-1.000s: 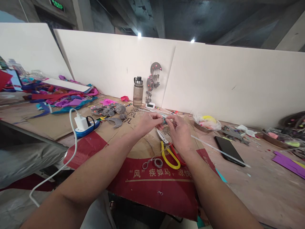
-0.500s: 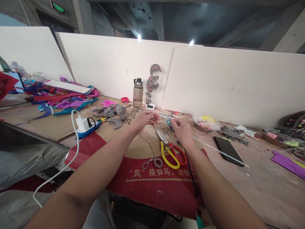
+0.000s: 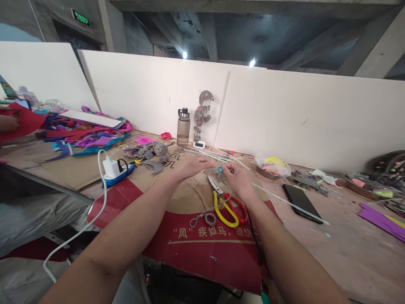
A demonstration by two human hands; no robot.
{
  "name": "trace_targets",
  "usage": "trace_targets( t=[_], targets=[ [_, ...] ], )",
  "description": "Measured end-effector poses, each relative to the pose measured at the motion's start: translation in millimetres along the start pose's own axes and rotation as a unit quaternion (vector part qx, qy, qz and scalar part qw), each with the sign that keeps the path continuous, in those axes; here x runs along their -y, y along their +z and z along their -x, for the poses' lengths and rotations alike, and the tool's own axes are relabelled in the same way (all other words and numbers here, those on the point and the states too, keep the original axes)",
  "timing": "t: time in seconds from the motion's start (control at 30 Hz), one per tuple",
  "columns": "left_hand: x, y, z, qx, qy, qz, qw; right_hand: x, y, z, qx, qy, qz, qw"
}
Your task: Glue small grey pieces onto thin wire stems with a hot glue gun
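My right hand point(image 3: 238, 179) pinches a small grey piece with a teal-blue spot point(image 3: 219, 170) between thumb and fingertips; its exact kind is too small to make out. Just left of it, my left hand point(image 3: 198, 166) hovers with fingers stretched out and nothing visible in them. Below both hands lie scissors point(image 3: 226, 207) with one yellow and one red handle, blades partly apart. Beside their handles a grey cord point(image 3: 202, 217) is looped on the red and brown cardboard point(image 3: 202, 257). Thin pale strips point(image 3: 218, 155) lie beyond my fingers.
A water bottle point(image 3: 183, 128) and small white clock point(image 3: 199, 145) stand by the white partition point(image 3: 142, 93). Grey felt pieces point(image 3: 144, 150) and a power strip point(image 3: 118, 175) are left; a phone point(image 3: 302, 202) and bag-lined bowl point(image 3: 272, 166) right. Another person's hand point(image 3: 9, 122) holds red cloth.
My left hand's fingers have straightened, pointing towards the small piece. My right hand still grips that piece, which shows more clearly. At far left, the red cloth has come further into view.
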State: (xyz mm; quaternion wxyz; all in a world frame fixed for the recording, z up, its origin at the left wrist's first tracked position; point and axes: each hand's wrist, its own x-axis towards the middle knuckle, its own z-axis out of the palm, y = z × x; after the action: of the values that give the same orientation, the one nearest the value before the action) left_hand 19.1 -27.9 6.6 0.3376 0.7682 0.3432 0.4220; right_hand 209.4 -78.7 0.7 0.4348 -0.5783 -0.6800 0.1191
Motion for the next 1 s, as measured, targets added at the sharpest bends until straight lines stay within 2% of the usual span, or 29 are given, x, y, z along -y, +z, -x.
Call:
trace_targets(
  t=[0.07, 0.17, 0.27, 0.47, 0.6, 0.7, 0.77, 0.83, 0.9, 1.0],
  targets=[
    [-5, 3.7, 2, 0.04, 0.03, -0.018, 0.999, -1, 1, 1, 0.003, -0.013, 0.019, 1.0],
    [-9, 6.7, 3, 0.046, -0.008, -0.028, 0.999, 0, 2, 3, 0.008, -0.023, 0.04, 0.999],
    [-8, 6.7, 3, 0.005, -0.034, -0.048, 0.998, 4, 3, 5, 0.007, -0.03, 0.058, 0.998],
    [4, 3.4, -2, -0.115, -0.023, -0.085, 0.989, 7, 2, 7, -0.002, -0.044, 0.08, 0.996],
    [9, -2.0, -6, -0.195, -0.008, 0.001, 0.981, 6, 3, 7, -0.01, -0.047, 0.076, 0.996],
    [4, -6.7, -6, -0.221, -0.04, 0.068, 0.972, 6, 4, 7, -0.012, -0.053, 0.072, 0.996],
    [-1, -7.6, -4, -0.176, -0.075, 0.104, 0.976, 6, 4, 7, -0.008, -0.054, 0.069, 0.996],
    [-5, -6.4, -1, -0.093, -0.082, 0.13, 0.984, 6, 4, 7, 0.0, -0.055, 0.064, 0.996],
    [-5, -4.0, 0, -0.019, -0.054, 0.121, 0.991, 7, 3, 7, 0.006, -0.055, 0.06, 0.997],
    [-2, -0.9, 0, 0.038, -0.015, 0.075, 0.996, 9, 1, 7, 0.009, -0.053, 0.059, 0.997]
  ],
)
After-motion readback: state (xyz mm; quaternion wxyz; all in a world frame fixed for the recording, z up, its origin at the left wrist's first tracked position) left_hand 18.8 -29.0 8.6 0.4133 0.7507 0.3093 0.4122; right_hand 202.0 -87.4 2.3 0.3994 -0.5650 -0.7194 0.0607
